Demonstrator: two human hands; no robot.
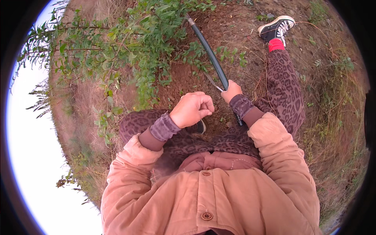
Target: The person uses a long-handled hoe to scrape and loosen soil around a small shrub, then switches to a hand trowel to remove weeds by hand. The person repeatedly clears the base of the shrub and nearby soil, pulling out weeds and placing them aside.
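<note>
The right hand (231, 91) grips a long dark handle (209, 53) that runs far and left into the soil under a green bush (133, 43); its head is hidden, perhaps a hoe. The left hand (192, 109) is curled in a loose fist, apparently empty, just near of the handle, above the knee

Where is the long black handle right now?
In the head view, the long black handle runs from the right hand, which grips it, up and left over the bare soil to the green bush.
</note>
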